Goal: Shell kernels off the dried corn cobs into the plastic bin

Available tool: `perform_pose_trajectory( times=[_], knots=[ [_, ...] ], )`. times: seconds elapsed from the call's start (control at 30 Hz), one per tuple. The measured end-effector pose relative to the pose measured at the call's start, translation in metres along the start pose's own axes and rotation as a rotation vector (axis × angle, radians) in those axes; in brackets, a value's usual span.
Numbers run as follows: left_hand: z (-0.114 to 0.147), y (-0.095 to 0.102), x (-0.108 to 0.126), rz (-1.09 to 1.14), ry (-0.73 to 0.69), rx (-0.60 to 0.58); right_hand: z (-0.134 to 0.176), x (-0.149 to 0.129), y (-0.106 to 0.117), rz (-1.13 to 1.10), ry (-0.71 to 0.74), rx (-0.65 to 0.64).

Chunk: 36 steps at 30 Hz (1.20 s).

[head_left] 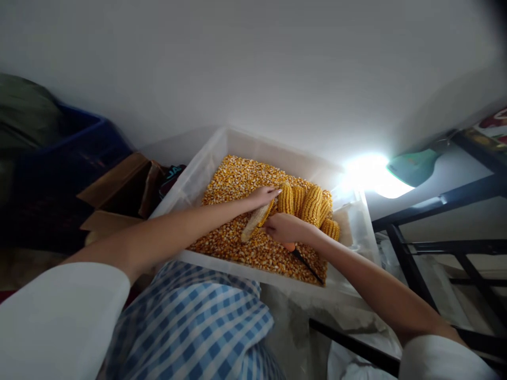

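Observation:
A partly stripped corn cob point(255, 224) slants over loose kernels, its lower part pale and bare, with yellow kernels left along its right side. My left hand point(263, 197) is closed round its upper end. Curled against the cob's right side are the fingers of my right hand point(291, 228); the fingertips are partly hidden. Below that hand a tool with an orange handle point(290, 246) and a dark shaft points down right; whether the hand touches it I cannot tell. Several full corn cobs point(311, 205) lie just beyond my right hand, on the loose corn kernels point(237, 184).
A translucent plastic bin point(190, 184) holds the corn. Left of it stand an open cardboard box point(114, 182) and a blue crate point(79, 140). A bright lamp point(412, 169) shines at the right, above a black metal frame point(404, 264). Blue checked cloth point(198, 322) lies in front.

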<state>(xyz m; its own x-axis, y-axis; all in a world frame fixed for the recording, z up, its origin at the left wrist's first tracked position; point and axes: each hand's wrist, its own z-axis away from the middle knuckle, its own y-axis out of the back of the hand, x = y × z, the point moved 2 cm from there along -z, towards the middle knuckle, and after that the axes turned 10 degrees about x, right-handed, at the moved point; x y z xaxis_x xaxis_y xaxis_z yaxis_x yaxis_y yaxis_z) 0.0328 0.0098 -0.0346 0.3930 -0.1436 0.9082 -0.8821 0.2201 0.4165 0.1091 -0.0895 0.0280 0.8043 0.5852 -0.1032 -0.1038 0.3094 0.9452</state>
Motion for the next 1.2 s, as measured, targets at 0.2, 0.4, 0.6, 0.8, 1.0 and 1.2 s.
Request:
perform_pose_trajectory(
  times=[0.2, 0.4, 0.6, 0.8, 1.0, 1.2],
  knots=[
    [-0.005, -0.002, -0.007, 0.019, -0.065, -0.054, -0.005, 0.015, -0.001, -0.245, 0.158, 0.014],
    [-0.004, 0.000, -0.004, 0.124, -0.030, -0.081, -0.011, 0.026, -0.006, -0.429, 0.207, 0.011],
    [0.001, 0.001, -0.005, 0.141, -0.002, -0.065, -0.003, 0.016, 0.000, -0.283, 0.151, 0.042],
    [-0.002, 0.000, -0.008, 0.081, 0.020, -0.077, 0.005, 0.004, 0.006, -0.088, 0.065, 0.043],
    [-0.002, 0.000, -0.009, 0.056, 0.013, -0.052, 0.004, -0.007, -0.005, 0.027, -0.066, 0.051],
    [0.002, 0.003, -0.003, 0.014, 0.030, -0.041, 0.001, -0.008, -0.010, -0.046, -0.111, 0.089]
  ],
)
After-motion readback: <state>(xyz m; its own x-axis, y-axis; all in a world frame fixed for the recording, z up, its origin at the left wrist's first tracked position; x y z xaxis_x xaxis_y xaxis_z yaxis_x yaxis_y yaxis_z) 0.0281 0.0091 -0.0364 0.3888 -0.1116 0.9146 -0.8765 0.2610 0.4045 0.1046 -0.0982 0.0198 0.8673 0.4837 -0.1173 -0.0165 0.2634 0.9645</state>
